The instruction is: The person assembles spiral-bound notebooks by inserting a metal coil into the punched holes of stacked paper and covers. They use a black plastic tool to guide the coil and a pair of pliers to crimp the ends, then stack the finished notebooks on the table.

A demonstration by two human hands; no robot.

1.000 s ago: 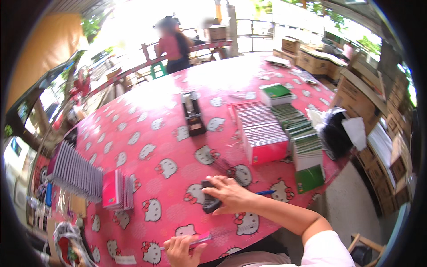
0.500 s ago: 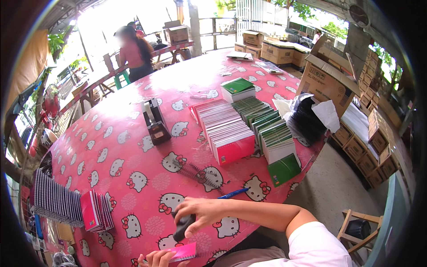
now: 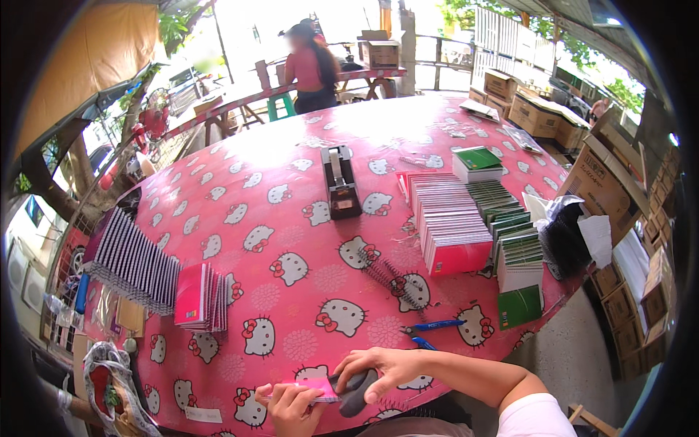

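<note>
My left hand (image 3: 293,408) grips a small pink notebook (image 3: 320,387) near the front edge of the table. My right hand (image 3: 375,368) is closed around a dark, rounded handheld tool (image 3: 357,393), whose exact kind I cannot make out. The tool sits at the notebook's right end, against its edge. Part of a dark spiral coil (image 3: 393,403) shows just right of the tool. Beyond my right hand lie blue-handled pliers (image 3: 440,324). Loose dark spiral coils (image 3: 389,278) rest farther up the table.
A black tape dispenser (image 3: 340,191) stands mid-table. Rows of pink notebooks (image 3: 453,226) and green notebooks (image 3: 518,251) line the right. More stacked notebooks (image 3: 135,262) and pink ones (image 3: 195,295) sit left. A cardboard box (image 3: 604,182) stands beyond; a person (image 3: 312,69) is at another table.
The view has swung left, so the table's things appear farther right. My right hand has brought the dark tool down to the notebook, which my left hand still holds.
</note>
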